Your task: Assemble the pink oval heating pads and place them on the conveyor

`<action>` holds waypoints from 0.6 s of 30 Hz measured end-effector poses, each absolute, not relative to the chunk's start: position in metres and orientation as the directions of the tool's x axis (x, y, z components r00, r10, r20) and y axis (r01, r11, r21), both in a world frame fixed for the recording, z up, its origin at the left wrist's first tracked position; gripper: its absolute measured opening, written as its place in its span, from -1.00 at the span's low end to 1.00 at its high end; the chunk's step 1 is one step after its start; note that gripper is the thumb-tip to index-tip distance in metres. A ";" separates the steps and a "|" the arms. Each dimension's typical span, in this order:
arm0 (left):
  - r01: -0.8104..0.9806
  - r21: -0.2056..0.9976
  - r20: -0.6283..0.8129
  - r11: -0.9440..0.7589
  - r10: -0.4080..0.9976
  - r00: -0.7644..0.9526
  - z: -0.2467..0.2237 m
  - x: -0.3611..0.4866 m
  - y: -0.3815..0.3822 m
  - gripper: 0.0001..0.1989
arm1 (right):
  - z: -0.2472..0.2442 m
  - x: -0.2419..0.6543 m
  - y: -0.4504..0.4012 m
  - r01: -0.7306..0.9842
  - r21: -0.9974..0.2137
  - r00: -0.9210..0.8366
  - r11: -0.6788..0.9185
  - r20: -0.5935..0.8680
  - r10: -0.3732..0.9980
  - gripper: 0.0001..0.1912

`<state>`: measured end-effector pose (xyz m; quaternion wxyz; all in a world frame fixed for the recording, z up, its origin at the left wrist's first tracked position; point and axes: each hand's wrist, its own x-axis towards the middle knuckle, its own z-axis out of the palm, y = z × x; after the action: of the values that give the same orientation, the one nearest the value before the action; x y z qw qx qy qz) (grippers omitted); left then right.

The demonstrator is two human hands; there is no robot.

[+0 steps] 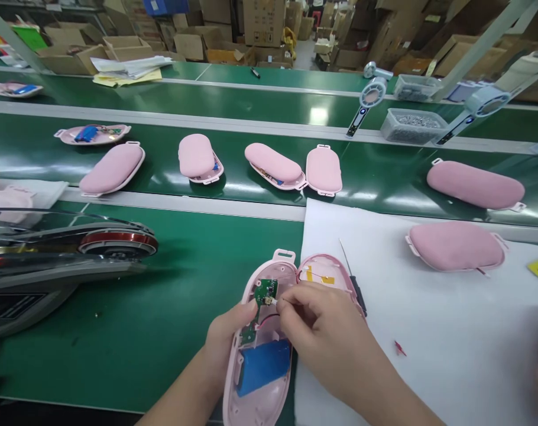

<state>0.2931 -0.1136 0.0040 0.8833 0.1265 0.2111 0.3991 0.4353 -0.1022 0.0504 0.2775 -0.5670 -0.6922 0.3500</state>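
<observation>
My left hand (229, 331) grips the left rim of an opened pink plastic shell (269, 402), its thumb beside a green circuit board (265, 289). A blue battery pack (265, 365) lies in the lower part of this shell. My right hand (320, 328) pinches a small white connector (273, 302) at the board, with thumb and forefinger together. Thin red and black wires (269, 319) run near it. Behind the right hand lies the other pink half (326, 263), partly covered, with yellow tape inside. A black-handled screwdriver (358, 293) rests against its right side.
Several pink cases (322, 170) sit along the green conveyor belt (162, 171). Another pink case (457, 245) and a red scrap (399, 348) lie on the white sheet (428, 307). A grey machine (65, 266) stands at left. Handheld fans (367, 97) and a screw bin (413, 125) stand behind.
</observation>
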 end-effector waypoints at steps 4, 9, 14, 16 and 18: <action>-0.676 0.486 -0.266 0.554 0.830 0.490 0.009 0.301 -0.113 -0.54 | 0.052 0.435 -0.101 0.636 -0.762 -0.220 0.124 -0.025 0.975 -0.72; -0.679 0.538 -0.280 0.500 0.866 0.415 0.013 0.307 -0.116 -0.45 | 0.049 0.431 -0.103 0.648 -0.753 -0.243 0.118 -0.056 0.968 -0.69; -0.637 0.429 -0.392 0.641 0.767 0.507 0.000 0.296 -0.116 -0.55 | 0.047 0.444 -0.109 0.605 -0.768 -0.173 0.210 0.131 0.976 -0.72; -0.583 0.371 -0.425 0.722 0.691 0.585 -0.008 0.289 -0.113 -0.50 | 0.040 0.464 -0.110 0.710 -0.686 0.031 0.155 0.251 0.967 -0.79; -0.555 0.329 -0.416 0.764 0.645 0.641 -0.013 0.285 -0.110 -0.46 | 0.026 0.488 -0.110 0.866 -0.500 0.211 -0.032 0.306 0.928 -0.83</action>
<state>0.2846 -0.1104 -0.0132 0.9018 0.0857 0.2623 0.3327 0.4880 -0.1099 0.0259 0.3036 -0.7163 -0.6261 0.0517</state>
